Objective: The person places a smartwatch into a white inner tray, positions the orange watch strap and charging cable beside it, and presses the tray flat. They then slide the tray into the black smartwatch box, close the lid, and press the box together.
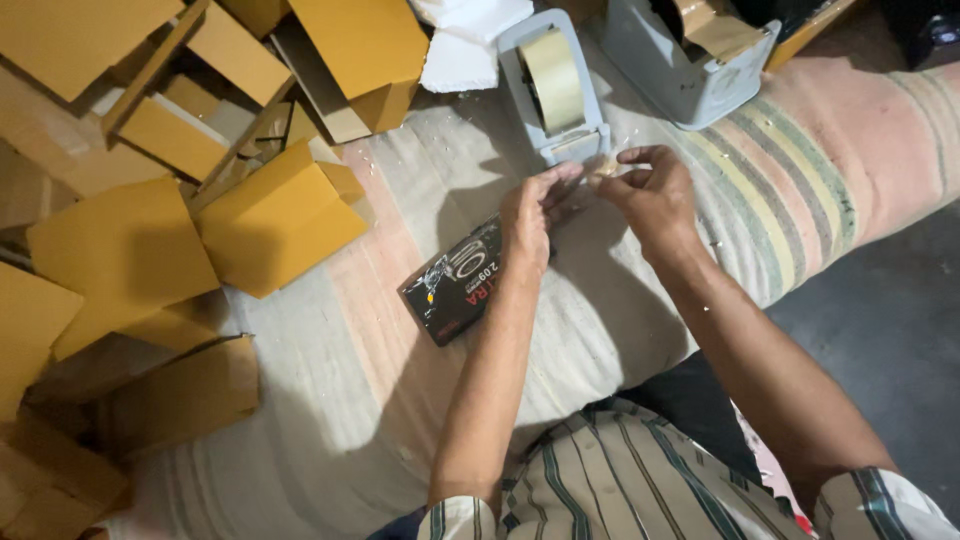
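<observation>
while both hands pinch a strip of tape (603, 168) at the grey dispenser (560, 85), left hand (527, 215) over the black box (458, 282), right hand (655, 195) looks set to tear it free.

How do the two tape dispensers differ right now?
The near dispenser stands wholly in view, seen end-on and narrow; the far dispenser is cut off by the frame's top edge and looks bulkier. The near one shows a pale tan roll on edge; the far one shows brown tape on top. Both hands, left hand and right hand, work at the near one's front end; the far one is untouched. Both are grey and rest on the striped cloth.
</observation>
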